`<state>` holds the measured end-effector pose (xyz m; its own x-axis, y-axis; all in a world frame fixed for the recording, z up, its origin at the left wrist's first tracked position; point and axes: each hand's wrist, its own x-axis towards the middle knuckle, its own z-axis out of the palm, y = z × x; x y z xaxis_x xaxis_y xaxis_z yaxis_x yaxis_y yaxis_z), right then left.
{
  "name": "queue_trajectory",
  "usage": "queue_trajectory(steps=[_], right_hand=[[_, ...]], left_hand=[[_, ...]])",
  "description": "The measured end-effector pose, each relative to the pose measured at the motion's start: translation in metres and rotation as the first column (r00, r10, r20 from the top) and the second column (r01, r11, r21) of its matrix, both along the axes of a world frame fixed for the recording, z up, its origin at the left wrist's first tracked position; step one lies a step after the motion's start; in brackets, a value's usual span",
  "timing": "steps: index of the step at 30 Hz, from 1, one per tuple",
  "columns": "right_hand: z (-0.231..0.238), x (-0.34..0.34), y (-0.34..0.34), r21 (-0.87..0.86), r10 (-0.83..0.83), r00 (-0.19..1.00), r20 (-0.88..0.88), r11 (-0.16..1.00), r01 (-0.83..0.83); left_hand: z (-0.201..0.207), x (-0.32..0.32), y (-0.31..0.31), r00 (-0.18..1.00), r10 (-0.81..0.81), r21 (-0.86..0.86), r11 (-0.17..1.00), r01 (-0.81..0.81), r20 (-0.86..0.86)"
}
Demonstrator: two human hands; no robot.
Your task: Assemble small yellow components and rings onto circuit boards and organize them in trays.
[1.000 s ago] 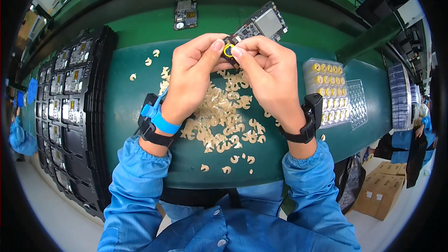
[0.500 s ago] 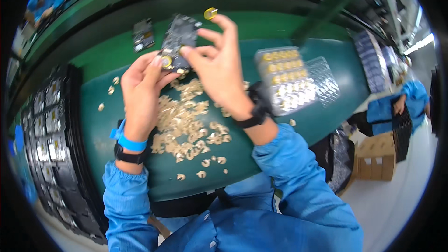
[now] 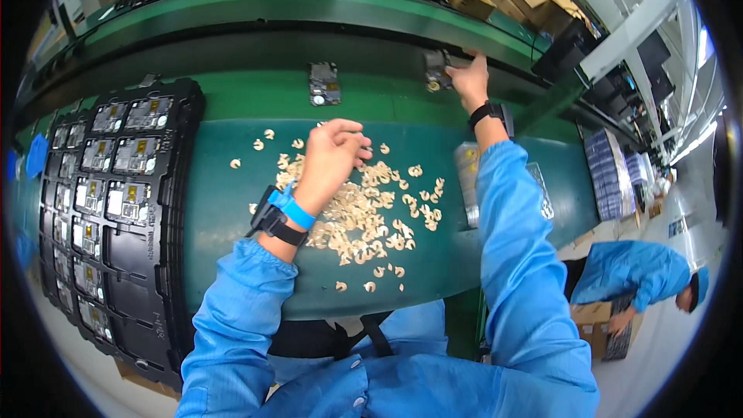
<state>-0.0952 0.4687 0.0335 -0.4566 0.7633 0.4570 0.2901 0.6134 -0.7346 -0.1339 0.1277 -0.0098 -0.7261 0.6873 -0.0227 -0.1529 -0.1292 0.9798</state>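
Stretched far forward, my right hand (image 3: pixel 469 81) grips the right edge of a dark circuit board (image 3: pixel 437 70) over the green strip at the back. A round yellow coin cell shows at the board's lower end. My left hand (image 3: pixel 334 153) hovers over the upper part of a pile of small pale curved pieces (image 3: pixel 348 220), its fingers loosely bent and apart, with nothing visible in them. Beyond it, a second circuit board (image 3: pixel 324 83) with a round silvery spot lies on the green strip. My right sleeve partly covers a clear tray (image 3: pixel 467 186).
At the left stands a black compartment tray (image 3: pixel 135 240) with several circuit boards in it. A green post (image 3: pixel 553 97) rises at the back right. Stacked trays (image 3: pixel 611 174) stand beyond the bench's right end. Another person (image 3: pixel 635 275) bends over cartons at the right.
My right hand has carried the board from my left hand to the back right. The left hand has let go and moved over the pale pieces. The view has swung to the right.
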Motion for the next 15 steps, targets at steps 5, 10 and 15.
queue_trajectory(steps=[5,10,15], right_hand=[[-0.046,0.017,0.098,0.307,-0.299,0.864,0.404,0.935,0.180],[-0.003,-0.009,-0.025,0.417,-0.217,0.724,0.654,0.903,-0.106],[-0.051,-0.098,-0.173,0.075,0.399,0.846,0.353,0.889,-0.451]], left_hand=[[-0.009,0.002,0.006,1.000,-0.025,0.052,0.998,0.024,0.013],[-0.001,-0.002,0.008,0.998,0.057,0.081,0.995,-0.054,-0.033],[-0.022,-0.024,-0.019,0.969,0.235,0.061,0.971,-0.230,-0.079]])
